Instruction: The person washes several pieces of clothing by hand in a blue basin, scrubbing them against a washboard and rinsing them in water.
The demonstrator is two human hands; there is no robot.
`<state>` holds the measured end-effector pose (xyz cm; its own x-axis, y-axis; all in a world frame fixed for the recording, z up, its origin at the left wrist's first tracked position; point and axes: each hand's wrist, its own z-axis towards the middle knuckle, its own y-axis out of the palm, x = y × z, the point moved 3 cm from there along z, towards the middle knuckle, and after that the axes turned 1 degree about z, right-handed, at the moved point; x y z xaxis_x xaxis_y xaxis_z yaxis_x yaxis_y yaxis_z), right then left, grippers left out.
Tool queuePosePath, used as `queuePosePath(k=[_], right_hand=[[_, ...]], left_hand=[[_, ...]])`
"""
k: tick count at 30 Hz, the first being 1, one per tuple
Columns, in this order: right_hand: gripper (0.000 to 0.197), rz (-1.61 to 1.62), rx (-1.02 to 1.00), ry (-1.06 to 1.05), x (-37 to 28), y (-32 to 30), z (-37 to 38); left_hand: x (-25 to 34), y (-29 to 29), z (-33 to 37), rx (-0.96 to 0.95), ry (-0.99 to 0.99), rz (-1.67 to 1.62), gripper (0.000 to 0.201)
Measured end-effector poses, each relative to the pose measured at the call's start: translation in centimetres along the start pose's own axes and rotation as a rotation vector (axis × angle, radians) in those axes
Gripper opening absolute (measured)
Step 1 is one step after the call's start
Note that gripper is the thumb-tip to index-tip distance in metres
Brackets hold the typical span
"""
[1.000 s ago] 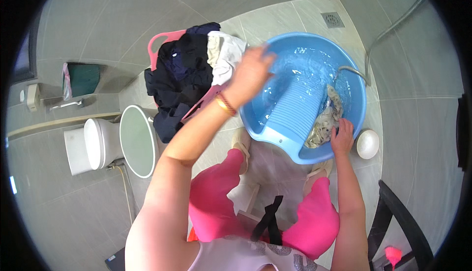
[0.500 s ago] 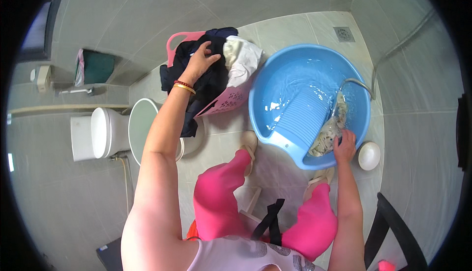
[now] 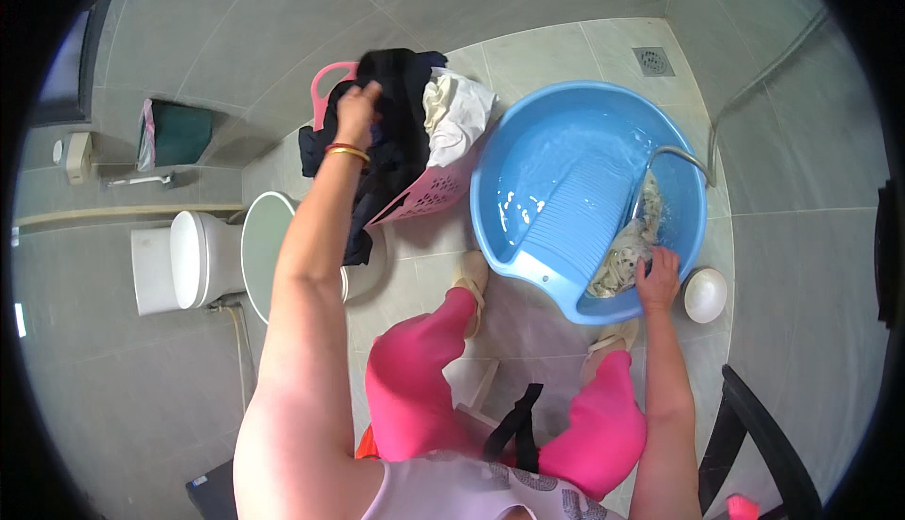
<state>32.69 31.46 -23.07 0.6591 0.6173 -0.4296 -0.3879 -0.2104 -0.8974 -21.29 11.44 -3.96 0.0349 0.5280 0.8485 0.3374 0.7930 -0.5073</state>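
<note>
My left hand (image 3: pixel 357 116) is closed on a black garment (image 3: pixel 401 77) at the top of the pile in the pink laundry basket (image 3: pixel 429 195). Part of that garment is lifted and blurred. White clothes (image 3: pixel 462 116) lie at the basket's right side. My right hand (image 3: pixel 658 280) rests inside the near right rim of the blue tub (image 3: pixel 504 124), its fingers curled over a wet, pale patterned cloth (image 3: pixel 617 270); the fingertips are partly hidden. A ribbed washboard slope (image 3: pixel 580 214) rises from the water beside the cloth.
A grey hose (image 3: pixel 683 154) bends over the tub's right rim. A white bowl (image 3: pixel 705 295) stands beside the tub, and a floor drain (image 3: pixel 652 62) lies behind it. Left of the basket are a pale green round basin (image 3: pixel 266 251) and a toilet (image 3: pixel 203 261).
My left hand has gone from spread fingers above the pile to a grip on the black garment, raising part of it. The right hand stays on the wet cloth.
</note>
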Motion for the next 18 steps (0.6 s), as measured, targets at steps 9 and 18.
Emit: queuePosePath(k=[9,18], right_hand=[[0.033,-0.003,-0.03,0.023,-0.4,-0.1,-0.1],[0.029,-0.009,0.026,-0.013,-0.2,0.1,-0.5]], left_hand=[[15.6,-1.4,-5.8,-0.177,0.392,-0.186,0.031],[16.5,-1.3,-8.9,-0.282,0.304,-0.314,0.029]])
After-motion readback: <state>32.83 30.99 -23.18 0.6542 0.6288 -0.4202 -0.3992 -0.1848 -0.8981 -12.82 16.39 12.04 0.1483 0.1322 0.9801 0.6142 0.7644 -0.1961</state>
